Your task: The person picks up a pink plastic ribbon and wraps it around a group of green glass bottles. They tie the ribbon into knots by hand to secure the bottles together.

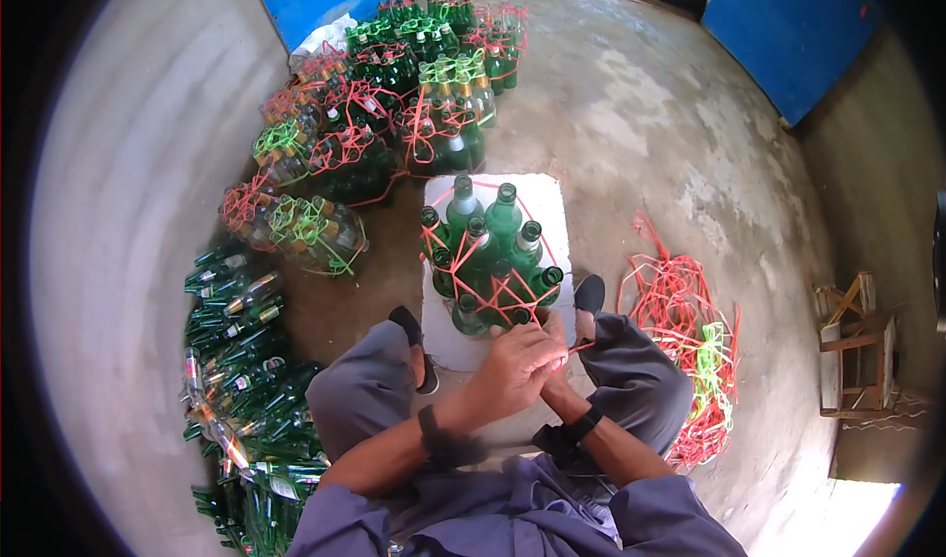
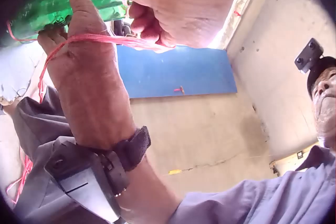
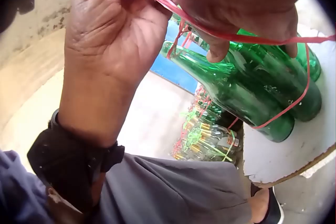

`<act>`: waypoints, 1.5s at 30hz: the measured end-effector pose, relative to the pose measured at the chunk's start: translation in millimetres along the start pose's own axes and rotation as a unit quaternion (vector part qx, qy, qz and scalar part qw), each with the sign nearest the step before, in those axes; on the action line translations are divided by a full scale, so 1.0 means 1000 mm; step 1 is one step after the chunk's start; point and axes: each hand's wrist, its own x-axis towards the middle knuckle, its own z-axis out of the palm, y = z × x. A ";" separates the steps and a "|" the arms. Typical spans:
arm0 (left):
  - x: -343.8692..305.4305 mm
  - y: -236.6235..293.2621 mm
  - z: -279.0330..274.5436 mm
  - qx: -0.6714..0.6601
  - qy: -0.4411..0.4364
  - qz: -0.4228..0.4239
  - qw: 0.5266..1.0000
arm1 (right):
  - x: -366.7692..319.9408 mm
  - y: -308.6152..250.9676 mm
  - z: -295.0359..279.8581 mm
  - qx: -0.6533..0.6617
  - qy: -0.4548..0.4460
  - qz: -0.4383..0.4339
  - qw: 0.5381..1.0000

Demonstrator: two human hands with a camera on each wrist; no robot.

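Green bottles (image 1: 501, 224) (image 3: 220, 85) stand in a cluster laced with red strap (image 1: 493, 283). My left hand (image 1: 507, 370) (image 2: 181, 3) (image 3: 110, 40) pinches a piece of red strap (image 2: 118, 39) (image 3: 194, 23) at the near side of the cluster. Beside it, my right hand (image 1: 557, 350) (image 2: 89, 79) (image 3: 236, 3) has its thumb and fingers round a green bottle's neck, with the strap running across the thumb's base. In the head view my left hand partly hides the right hand's fingers.
The cluster stands on a white board (image 1: 443, 345) between the legs. Tied bottle bundles (image 1: 345, 143) fill the far left; loose bottles (image 1: 246, 360) lie below them. A red and green strap pile (image 1: 680, 330) lies right, near a wooden stool (image 1: 855, 360). Blue panels (image 1: 788, 35) (image 2: 176, 71) stand behind.
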 end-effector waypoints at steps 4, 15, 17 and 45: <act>-0.004 -0.002 0.001 0.008 -0.028 0.006 1.000 | 0.028 -0.049 -0.033 -0.288 -0.123 -0.008 0.950; -0.014 -0.012 0.007 -0.005 -0.022 -0.036 0.999 | 0.168 -0.060 -0.053 -0.150 -0.024 0.170 0.974; -0.013 -0.013 0.004 -0.002 -0.030 -0.041 0.999 | 0.192 -0.053 -0.055 -0.176 -0.170 0.179 0.953; 0.004 -0.008 0.006 0.015 -0.078 -0.044 0.996 | 0.261 0.045 -0.073 -0.208 -0.419 0.109 0.877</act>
